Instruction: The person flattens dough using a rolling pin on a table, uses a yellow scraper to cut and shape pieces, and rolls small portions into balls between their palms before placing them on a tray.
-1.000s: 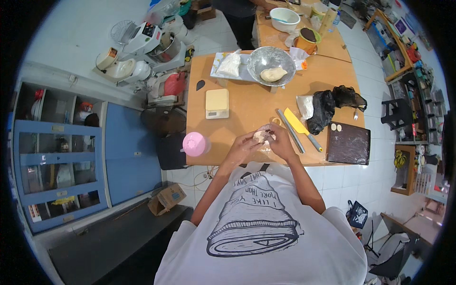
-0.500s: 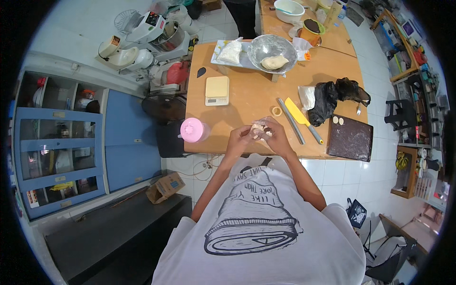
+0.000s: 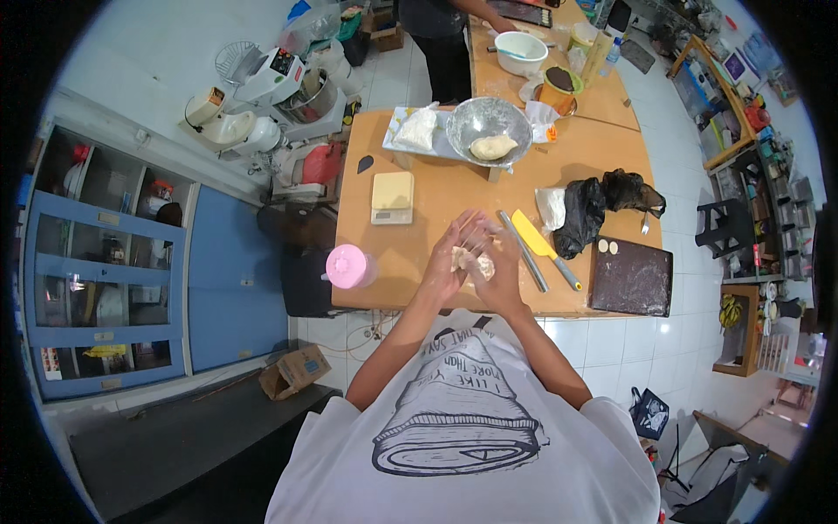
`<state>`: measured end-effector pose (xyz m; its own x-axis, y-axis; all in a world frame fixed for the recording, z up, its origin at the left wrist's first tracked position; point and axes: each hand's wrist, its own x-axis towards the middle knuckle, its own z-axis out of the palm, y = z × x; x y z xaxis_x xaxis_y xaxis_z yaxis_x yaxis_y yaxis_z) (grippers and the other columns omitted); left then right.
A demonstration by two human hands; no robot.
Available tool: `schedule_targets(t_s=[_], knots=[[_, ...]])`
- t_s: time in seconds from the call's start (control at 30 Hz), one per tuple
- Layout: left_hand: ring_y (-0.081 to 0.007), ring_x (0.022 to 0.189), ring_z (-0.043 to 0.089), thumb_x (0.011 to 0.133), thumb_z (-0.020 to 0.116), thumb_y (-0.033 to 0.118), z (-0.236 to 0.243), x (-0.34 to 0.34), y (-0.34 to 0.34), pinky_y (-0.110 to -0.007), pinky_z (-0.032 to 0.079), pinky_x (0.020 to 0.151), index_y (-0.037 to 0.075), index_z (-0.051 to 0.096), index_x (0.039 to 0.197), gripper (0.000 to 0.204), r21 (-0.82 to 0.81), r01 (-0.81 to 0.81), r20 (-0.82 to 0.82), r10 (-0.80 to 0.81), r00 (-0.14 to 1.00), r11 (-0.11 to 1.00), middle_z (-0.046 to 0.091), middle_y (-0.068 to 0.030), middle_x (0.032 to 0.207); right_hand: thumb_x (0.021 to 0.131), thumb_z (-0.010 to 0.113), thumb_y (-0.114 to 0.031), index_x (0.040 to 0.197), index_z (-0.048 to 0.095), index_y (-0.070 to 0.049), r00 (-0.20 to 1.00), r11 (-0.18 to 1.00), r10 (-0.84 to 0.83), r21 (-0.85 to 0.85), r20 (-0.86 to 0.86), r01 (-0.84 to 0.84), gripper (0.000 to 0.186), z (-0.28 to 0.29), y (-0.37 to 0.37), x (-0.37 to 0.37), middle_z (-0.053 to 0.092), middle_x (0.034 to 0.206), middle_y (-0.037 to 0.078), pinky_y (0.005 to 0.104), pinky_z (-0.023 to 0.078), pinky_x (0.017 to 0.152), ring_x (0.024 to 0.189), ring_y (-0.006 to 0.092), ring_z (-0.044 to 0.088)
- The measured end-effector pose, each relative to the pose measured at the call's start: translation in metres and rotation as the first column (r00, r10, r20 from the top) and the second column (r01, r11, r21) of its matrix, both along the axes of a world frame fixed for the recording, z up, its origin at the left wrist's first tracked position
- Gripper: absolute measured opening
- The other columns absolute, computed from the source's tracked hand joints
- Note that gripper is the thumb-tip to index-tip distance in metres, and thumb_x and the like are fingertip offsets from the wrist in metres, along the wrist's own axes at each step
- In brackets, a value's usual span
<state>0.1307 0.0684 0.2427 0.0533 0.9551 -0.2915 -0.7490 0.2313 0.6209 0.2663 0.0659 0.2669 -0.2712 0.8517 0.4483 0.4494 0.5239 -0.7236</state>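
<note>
Head view: we see the left hand (image 3: 444, 265) and right hand (image 3: 496, 272) close together over the near edge of the tabletop (image 3: 406, 251), around its middle. Pale dough (image 3: 459, 257) sits between the palms, against the left one. Fingers of both hands point toward the far edge, the tips nearly meeting; blur there, so we can't tell whether they clamp the dough or just cup it.

Right of the hands, we have a metal rod (image 3: 523, 253) beside a yellow-bladed knife (image 3: 535, 234), both slanting toward the near edge. Near right corner: dark baking tray (image 3: 633, 284), two small pale discs (image 3: 607, 247) on it. Toward the right edge: white bag (image 3: 550, 209), black plastic bag (image 3: 583, 217), fork (image 3: 645, 224).

Near left corner: pink lidded jug (image 3: 349, 267). Farther up the left edge, we note a kitchen scale (image 3: 392, 194) and a small dark scraper (image 3: 365, 163). Along the far edge: light tray (image 3: 441, 150) with a bag of white powder (image 3: 416, 129), then a metal bowl (image 3: 487, 116) holding a dough lump (image 3: 493, 147). Beyond the far edge, a co-worker (image 3: 439, 57) reaches beside a white bowl (image 3: 522, 63) on another tabletop.
</note>
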Motion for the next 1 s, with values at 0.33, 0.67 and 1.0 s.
schedule_targets(t_s=[0.33, 0.67, 1.0], knots=[[-0.0283, 0.16, 0.015, 0.109, 0.018, 0.065, 0.042, 0.031, -0.006, -0.045, 0.016, 0.129, 0.012, 0.008, 0.169, 0.081, 0.319, -0.029, -0.109, 0.067, 0.992, 0.947, 0.016, -0.0113, 0.175, 0.104, 0.036, -0.058, 0.167, 0.022, -0.005, 0.99, 0.991, 0.116, -0.055, -0.076, -0.12, 0.083, 0.024, 0.014, -0.04, 0.006, 0.174, 0.025, 0.075, -0.011, 0.116, 0.159, 0.0509, -0.003], [-0.0263, 0.163, -0.001, 0.105, 0.012, 0.072, 0.068, 0.035, -0.007, -0.045, 0.006, 0.13, 0.014, 0.003, 0.17, 0.087, 0.478, -0.031, -0.413, 0.256, 0.874, 0.878, 0.005, -0.0068, 0.177, 0.107, 0.02, -0.064, 0.168, 0.004, -0.004, 0.959, 0.975, 0.164, -0.107, -0.233, -0.193, 0.087, 0.053, 0.025, -0.043, -0.003, 0.175, 0.02, 0.0596, -0.008, 0.125, 0.161, 0.0404, -0.007], [-0.0319, 0.162, -0.011, 0.088, 0.005, 0.092, 0.139, 0.003, 0.024, -0.054, -0.001, 0.128, 0.012, -0.012, 0.168, 0.114, 0.636, -0.08, -0.449, 0.452, 0.77, 0.768, -0.012, -0.0109, 0.176, 0.11, 0.017, -0.058, 0.167, -0.006, -0.003, 0.866, 0.916, 0.239, -0.194, -0.438, -0.351, 0.082, 0.103, 0.011, -0.052, -0.01, 0.175, 0.02, 0.0531, -0.006, 0.127, 0.161, 0.0378, -0.012]])
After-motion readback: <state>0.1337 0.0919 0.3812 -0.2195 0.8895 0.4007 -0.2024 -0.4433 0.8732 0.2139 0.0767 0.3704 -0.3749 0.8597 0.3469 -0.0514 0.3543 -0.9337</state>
